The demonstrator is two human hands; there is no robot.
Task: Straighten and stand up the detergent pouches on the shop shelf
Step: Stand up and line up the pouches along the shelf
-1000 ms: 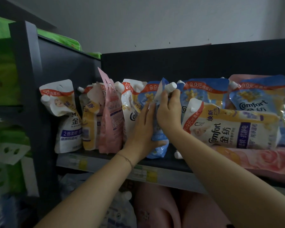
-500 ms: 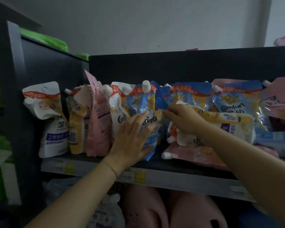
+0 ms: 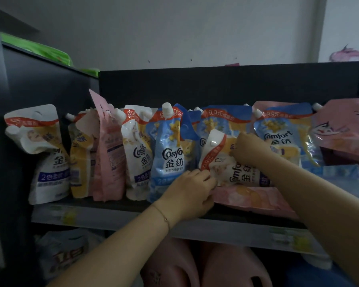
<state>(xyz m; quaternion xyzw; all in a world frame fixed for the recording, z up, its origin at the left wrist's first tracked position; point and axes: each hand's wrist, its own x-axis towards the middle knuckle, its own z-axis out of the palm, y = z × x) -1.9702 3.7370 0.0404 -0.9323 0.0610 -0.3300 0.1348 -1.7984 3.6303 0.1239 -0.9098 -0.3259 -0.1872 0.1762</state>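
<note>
Between the two hands, on the dark shelf (image 3: 112,205), the white-and-yellow pouch (image 3: 220,162) no longer lies flat as it did half a second ago. It is tipped up with its lettering upside down and its round white cap (image 3: 212,143) facing outward. The left hand (image 3: 190,190) has left the blue pouch (image 3: 170,154), where it was spread flat, and its fingers (image 3: 205,179) now curl and pinch the lower left corner of the white-and-yellow pouch. The right hand (image 3: 250,149) grips the same pouch at its upper edge, fingers (image 3: 239,139) bent over it.

Just left of the left fingers the blue pouch stands upright on its own, spout at the top. Beneath both sets of fingers a pink pouch (image 3: 253,196) lies flat on the shelf. Behind the right fingers another blue pouch (image 3: 286,139) stands against the back panel.

All the pouches are soft, glossy film, crinkled and dented, with red curved banners and small moulded plastic caps. A thin bracelet (image 3: 166,219) circles the left wrist.
</note>
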